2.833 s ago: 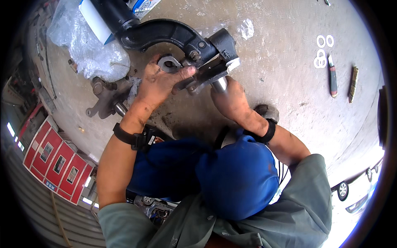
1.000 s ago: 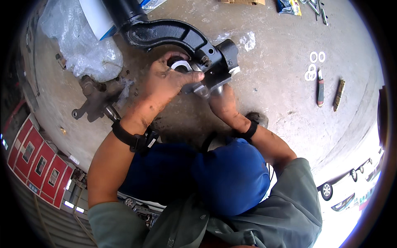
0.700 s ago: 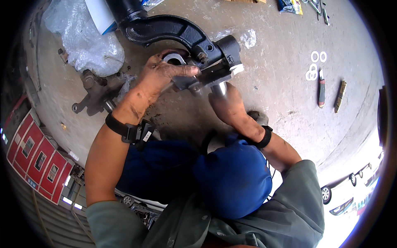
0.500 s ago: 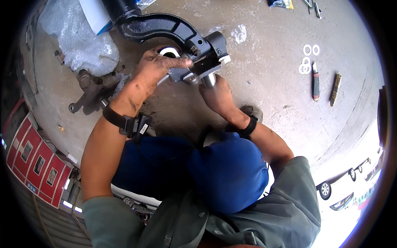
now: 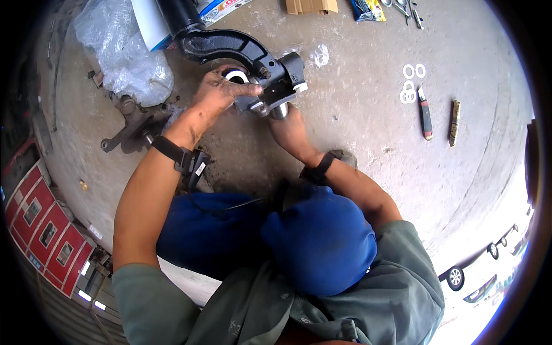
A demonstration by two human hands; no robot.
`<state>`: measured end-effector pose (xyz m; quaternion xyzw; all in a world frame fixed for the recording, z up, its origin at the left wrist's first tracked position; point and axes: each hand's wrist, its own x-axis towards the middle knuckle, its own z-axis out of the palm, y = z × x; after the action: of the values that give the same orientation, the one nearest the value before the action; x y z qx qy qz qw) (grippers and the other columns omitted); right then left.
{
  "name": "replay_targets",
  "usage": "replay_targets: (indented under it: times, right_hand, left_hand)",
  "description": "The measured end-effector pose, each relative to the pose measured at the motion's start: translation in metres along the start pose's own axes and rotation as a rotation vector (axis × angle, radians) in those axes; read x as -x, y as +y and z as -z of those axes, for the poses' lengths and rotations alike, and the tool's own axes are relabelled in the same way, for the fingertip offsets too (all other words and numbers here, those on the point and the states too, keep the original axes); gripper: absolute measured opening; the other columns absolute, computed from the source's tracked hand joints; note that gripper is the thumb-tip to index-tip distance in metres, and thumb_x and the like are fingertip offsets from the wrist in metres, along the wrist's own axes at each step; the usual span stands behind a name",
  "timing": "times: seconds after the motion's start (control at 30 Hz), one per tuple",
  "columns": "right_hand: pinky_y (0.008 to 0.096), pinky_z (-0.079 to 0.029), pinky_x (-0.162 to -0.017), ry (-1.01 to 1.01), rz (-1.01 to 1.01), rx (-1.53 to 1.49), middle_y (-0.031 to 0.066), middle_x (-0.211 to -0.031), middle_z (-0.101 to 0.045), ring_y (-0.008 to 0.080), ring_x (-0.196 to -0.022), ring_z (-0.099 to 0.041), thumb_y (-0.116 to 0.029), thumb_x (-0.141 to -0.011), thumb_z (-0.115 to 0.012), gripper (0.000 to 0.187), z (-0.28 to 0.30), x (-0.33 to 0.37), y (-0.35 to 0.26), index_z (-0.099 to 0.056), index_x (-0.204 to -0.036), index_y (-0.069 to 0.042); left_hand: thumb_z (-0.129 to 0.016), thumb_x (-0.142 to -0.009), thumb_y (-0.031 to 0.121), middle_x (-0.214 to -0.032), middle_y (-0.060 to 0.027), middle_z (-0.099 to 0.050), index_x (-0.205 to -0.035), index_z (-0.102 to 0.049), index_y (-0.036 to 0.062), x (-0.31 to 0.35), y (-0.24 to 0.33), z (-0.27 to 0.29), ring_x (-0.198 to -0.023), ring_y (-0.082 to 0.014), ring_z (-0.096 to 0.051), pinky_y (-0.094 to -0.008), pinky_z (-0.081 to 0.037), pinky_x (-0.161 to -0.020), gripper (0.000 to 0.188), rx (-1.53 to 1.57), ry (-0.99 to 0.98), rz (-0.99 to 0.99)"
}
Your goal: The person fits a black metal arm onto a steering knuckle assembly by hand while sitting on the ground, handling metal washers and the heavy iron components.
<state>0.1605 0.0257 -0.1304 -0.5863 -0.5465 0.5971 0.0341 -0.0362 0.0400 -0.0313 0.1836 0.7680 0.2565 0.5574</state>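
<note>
The left hand [image 5: 215, 95] lies over the top of the black cast suspension arm [image 5: 230, 46] on the concrete floor [image 5: 356, 144], fingers pressed across its clamp end beside a white ring [image 5: 236, 75], while the right hand [image 5: 286, 123] is closed around the shiny steel pin [image 5: 279, 111] under the clamp. I think the pin must stay straight in its bore, with the left hand holding the arm steady. The only container is a clear plastic bag [image 5: 123, 54], whose contents I cannot tell.
</note>
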Motion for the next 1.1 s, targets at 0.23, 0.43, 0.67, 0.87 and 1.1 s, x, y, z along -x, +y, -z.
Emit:
replay_targets:
  times: [0.23, 0.43, 0.67, 0.87, 1.1]
  right_hand:
    - [0.0484, -0.056, -0.09, -0.124, -0.15, 0.177, 0.0337, -0.105, -0.07, 0.0466, -0.104, -0.069, -0.019, -0.081, -0.07, 0.045, 0.033, 0.012, -0.036, -0.062, -0.115, 0.01]
    - [0.0464, -0.057, -0.087, -0.162, -0.179, 0.14, 0.0322, -0.101, -0.071, 0.044, -0.1, -0.071, -0.021, -0.08, -0.072, 0.044, 0.032, 0.012, -0.023, -0.064, -0.111, 0.009]
    - [0.0347, -0.057, -0.072, -0.504, -0.129, -0.054, 0.0125, -0.089, -0.069, 0.0259, -0.08, -0.067, -0.025, -0.083, -0.08, 0.058, 0.06, 0.007, -0.023, -0.056, -0.123, 0.01]
    - [0.0373, -0.048, -0.103, -0.179, 0.169, -0.445, 0.0193, -0.137, -0.059, 0.0261, -0.119, -0.06, -0.017, -0.092, -0.068, 0.064, 0.127, -0.007, -0.021, -0.042, -0.146, 0.007]
    - [0.0363, -0.048, -0.103, -0.154, 0.388, -0.147, 0.0206, -0.133, -0.063, 0.0282, -0.119, -0.062, -0.038, -0.097, -0.068, 0.063, 0.131, -0.052, -0.062, -0.053, -0.138, 0.007]
  left_hand:
    - [-0.093, -0.069, 0.028, -0.088, -0.0098, -0.073, -0.117, -0.066, 0.0026, -0.001, 0.007, 0.012, -0.064, -0.0161, -0.069, -0.0269, -0.055, -0.046, 0.061, 0.091, -0.108, 0.069]
    - [-0.093, -0.068, 0.031, -0.087, -0.008, -0.072, -0.11, -0.068, 0.004, -0.001, 0.005, 0.004, -0.066, -0.016, -0.07, -0.0273, -0.054, -0.047, 0.056, 0.114, -0.145, -0.001]
    - [-0.094, -0.066, 0.038, -0.091, -0.0053, -0.071, -0.109, -0.07, 0.0078, 0.004, 0.0, 0.01, -0.075, -0.0156, -0.069, -0.0302, -0.054, -0.05, 0.058, 0.095, -0.106, -0.037]
    - [-0.092, -0.069, 0.04, -0.098, -0.0097, -0.071, -0.116, -0.067, 0.0069, -0.01, -0.01, 0.007, -0.091, -0.022, -0.069, -0.0363, -0.056, -0.06, 0.063, 0.034, -0.123, -0.044]
    - [-0.074, -0.085, 0.062, -0.115, -0.0158, -0.069, -0.127, -0.065, 0.0024, -0.012, -0.022, 0.022, -0.108, -0.0233, -0.066, -0.0369, -0.058, -0.081, 0.073, -0.09, -0.109, -0.147]
